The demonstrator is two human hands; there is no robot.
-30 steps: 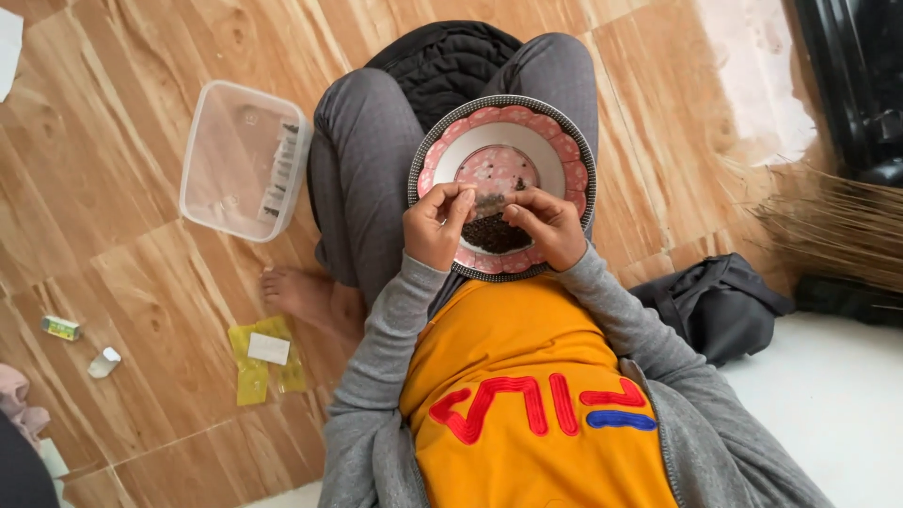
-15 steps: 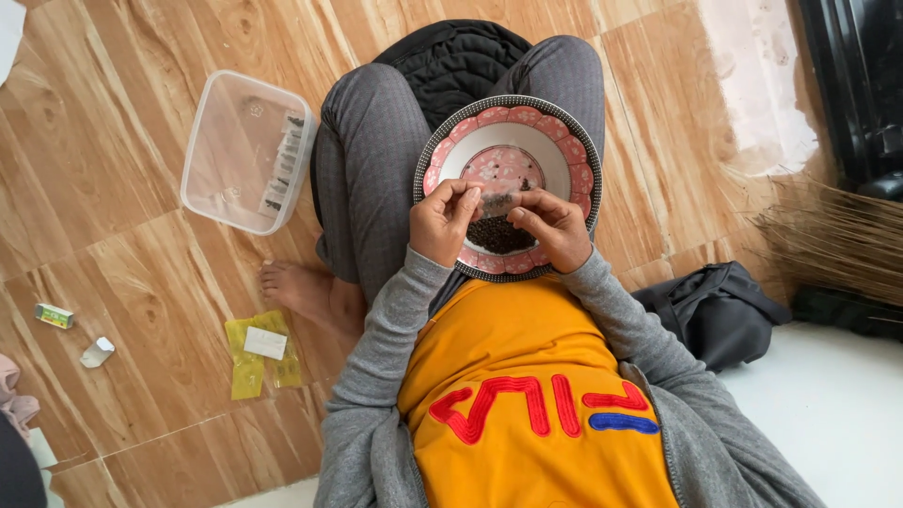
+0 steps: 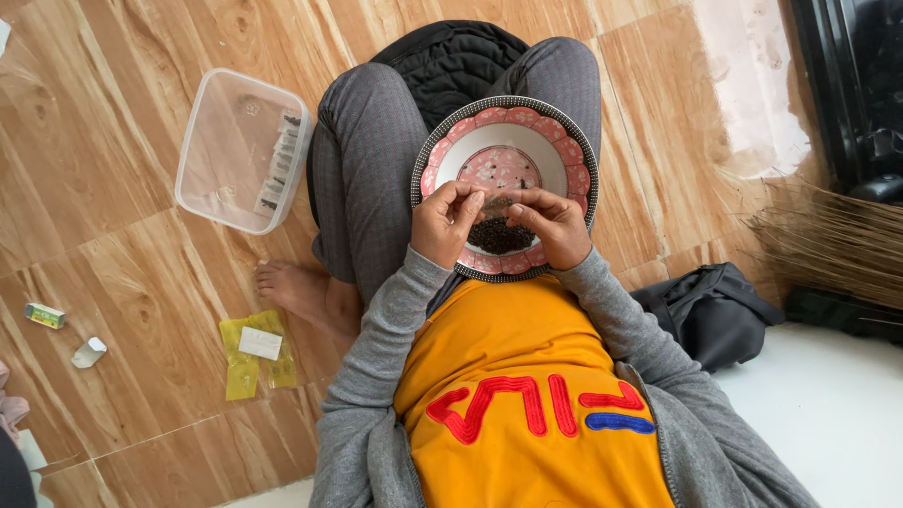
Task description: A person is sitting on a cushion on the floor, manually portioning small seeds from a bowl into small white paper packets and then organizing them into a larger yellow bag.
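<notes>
Home: wood-look tile floor (image 3: 122, 273), straw broom (image 3: 828, 245), bag (image 3: 705, 310).

A bowl (image 3: 506, 188) rests on the person's lap, with a heap of seeds (image 3: 499, 235) in its near part. Left of the knees lies a plastic container (image 3: 243, 150); nearer, a packet (image 3: 254, 352). A bag (image 3: 710, 310) lies right.
</notes>
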